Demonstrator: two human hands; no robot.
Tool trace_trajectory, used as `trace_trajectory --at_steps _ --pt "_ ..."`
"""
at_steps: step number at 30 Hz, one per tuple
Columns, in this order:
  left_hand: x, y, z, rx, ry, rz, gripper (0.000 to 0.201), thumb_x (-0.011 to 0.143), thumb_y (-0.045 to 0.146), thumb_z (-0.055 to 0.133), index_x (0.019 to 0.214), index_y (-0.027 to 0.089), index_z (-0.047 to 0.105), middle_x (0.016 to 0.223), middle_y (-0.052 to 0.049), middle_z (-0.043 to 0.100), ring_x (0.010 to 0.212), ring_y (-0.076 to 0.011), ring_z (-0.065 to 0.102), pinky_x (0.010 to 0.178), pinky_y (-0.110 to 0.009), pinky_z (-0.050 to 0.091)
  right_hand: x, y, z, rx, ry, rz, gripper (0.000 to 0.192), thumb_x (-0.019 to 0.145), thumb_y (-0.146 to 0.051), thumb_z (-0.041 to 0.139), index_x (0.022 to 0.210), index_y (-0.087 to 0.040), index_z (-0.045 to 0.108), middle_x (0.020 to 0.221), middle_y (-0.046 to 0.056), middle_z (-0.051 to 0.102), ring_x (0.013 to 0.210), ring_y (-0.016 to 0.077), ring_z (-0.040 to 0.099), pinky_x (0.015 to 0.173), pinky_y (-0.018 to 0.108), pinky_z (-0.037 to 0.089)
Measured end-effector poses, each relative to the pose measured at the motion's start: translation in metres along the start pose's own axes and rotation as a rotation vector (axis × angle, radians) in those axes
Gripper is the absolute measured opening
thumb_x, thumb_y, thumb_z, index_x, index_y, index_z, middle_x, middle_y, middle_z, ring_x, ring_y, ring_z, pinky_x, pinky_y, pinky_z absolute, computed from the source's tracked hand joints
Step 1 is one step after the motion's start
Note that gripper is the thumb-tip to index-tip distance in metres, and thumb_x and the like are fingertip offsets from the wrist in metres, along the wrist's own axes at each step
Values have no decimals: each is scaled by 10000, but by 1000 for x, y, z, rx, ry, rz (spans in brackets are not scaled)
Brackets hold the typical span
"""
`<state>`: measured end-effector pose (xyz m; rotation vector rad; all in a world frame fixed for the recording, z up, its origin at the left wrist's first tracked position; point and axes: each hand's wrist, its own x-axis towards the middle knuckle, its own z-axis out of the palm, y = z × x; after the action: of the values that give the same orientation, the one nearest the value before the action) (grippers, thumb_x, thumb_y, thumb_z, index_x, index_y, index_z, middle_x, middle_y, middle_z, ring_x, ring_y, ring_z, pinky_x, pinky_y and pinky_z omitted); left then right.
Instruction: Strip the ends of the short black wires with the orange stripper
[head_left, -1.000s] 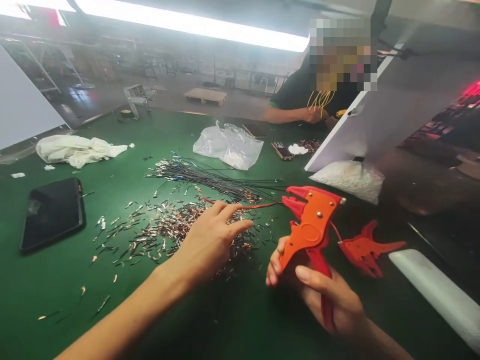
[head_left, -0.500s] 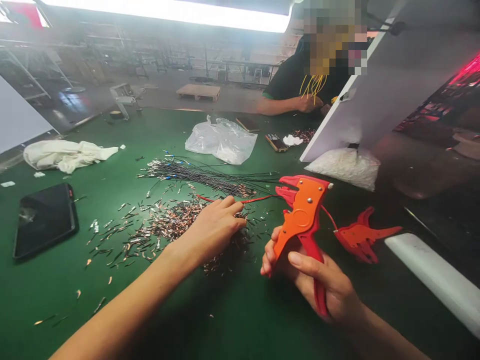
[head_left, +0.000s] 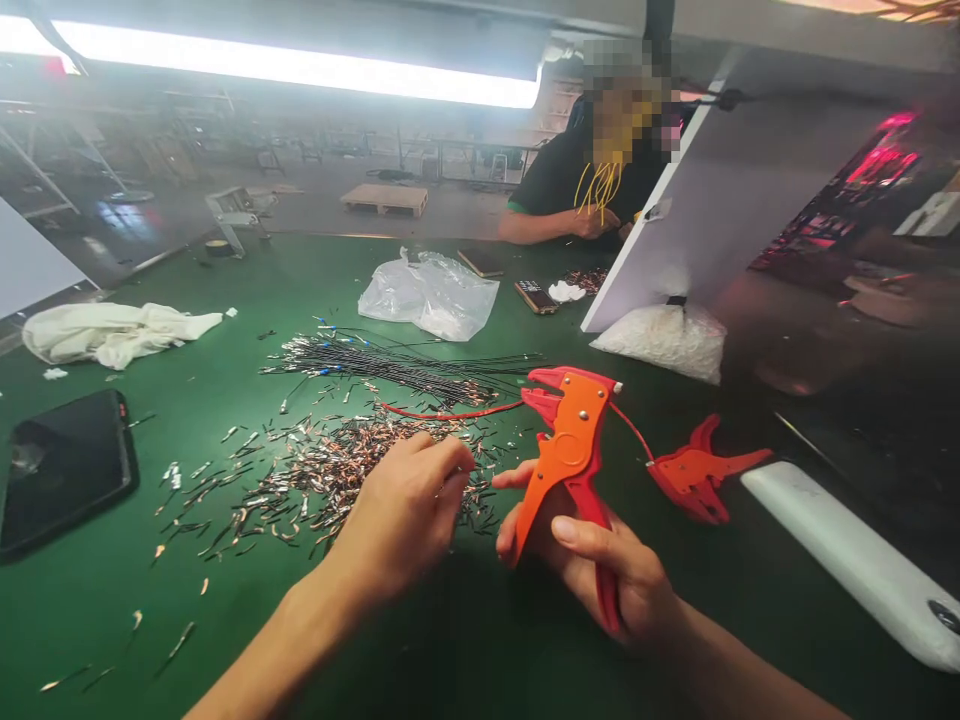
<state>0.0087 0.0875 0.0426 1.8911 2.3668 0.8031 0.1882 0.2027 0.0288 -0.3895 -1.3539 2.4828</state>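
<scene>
My right hand (head_left: 607,570) holds an orange and red wire stripper (head_left: 574,425) upright around its handles, thumb across the near one and one finger stretched out to the left. The stripper's jaws point left and look parted. My left hand (head_left: 409,500), closed with curled fingers, is over the near edge of a heap of short wire scraps (head_left: 337,465); whatever is in its fingers is hidden. Behind the heap lies a bundle of black wires (head_left: 397,368), some with blue or silver ends. A thin red cord (head_left: 457,413) runs behind the stripper's jaws.
A second wire stripper (head_left: 697,465) and a pale rounded bar (head_left: 847,560) lie at right. A phone (head_left: 67,470) and white cloth (head_left: 120,335) are at left. Farther back are a plastic bag (head_left: 431,295), a filled bag (head_left: 667,340), a white panel (head_left: 720,200) and a seated person (head_left: 547,190).
My left hand has drawn back towards me and left from beside the wire bundle. A finger of my right hand has stretched out from the stripper's handle. The whole view has shifted slightly.
</scene>
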Motion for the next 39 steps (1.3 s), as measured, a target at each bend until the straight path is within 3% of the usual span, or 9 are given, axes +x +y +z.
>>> trace_trajectory --at_steps 4,10,12,18,23,30,34,36,39 --pt "-8 6 12 61 11 11 154 888 82 533 914 194 636 787 -42 646 734 -211 604 691 -343 486 -1 3 6 21 -38 -16 384 836 -308 607 1193 -176 557 829 71 735 803 250 645 836 424 409" --pt "-12 -3 20 140 73 177 247 917 102 470 760 206 630 634 -5 601 630 -193 551 704 -353 436 6 14 6 -23 -60 31 478 737 -302 678 1184 -178 564 774 35 696 705 211 608 762 397 444" --pt "-12 -6 18 129 107 211 238 923 103 475 775 210 628 674 -1 630 667 -185 562 772 -362 432 7 15 5 -20 -76 58 481 730 -314 671 1180 -183 565 726 16 668 665 202 585 734 389 442" --pt "-14 -4 12 200 147 196 210 962 148 493 825 230 629 794 -9 702 795 -219 608 863 -417 389 2 9 6 -85 -104 65 563 735 -336 660 1270 -187 561 732 13 656 695 209 573 759 396 426" --pt "-20 4 4 254 158 131 238 973 142 484 825 240 643 703 24 700 712 -209 623 893 -465 334 -1 10 6 1 -115 55 578 771 -349 662 1312 -172 559 756 37 692 703 209 596 769 399 431" --pt "-36 4 5 200 157 103 271 996 184 449 841 215 669 648 10 685 555 -162 613 602 -289 398 -4 12 7 21 -157 69 564 792 -318 643 1327 -152 577 777 61 724 722 210 615 760 378 434" --pt "-46 5 11 115 85 -18 238 989 160 446 914 206 667 670 7 663 535 -140 617 551 -243 432 -7 9 5 56 -156 124 538 839 -326 597 1342 -138 559 823 91 735 765 233 633 782 403 446" --pt "-48 6 10 108 52 -23 278 971 95 410 899 200 658 663 7 633 530 -140 600 525 -239 427 -7 8 2 26 -157 139 536 845 -342 592 1343 -146 557 851 100 742 797 252 639 812 425 441" --pt "-51 8 4 146 98 14 315 933 29 383 857 193 641 653 1 579 538 -153 557 505 -254 403 -7 8 -4 -127 -145 126 555 828 -395 617 1338 -184 559 911 103 747 851 275 624 839 434 415"
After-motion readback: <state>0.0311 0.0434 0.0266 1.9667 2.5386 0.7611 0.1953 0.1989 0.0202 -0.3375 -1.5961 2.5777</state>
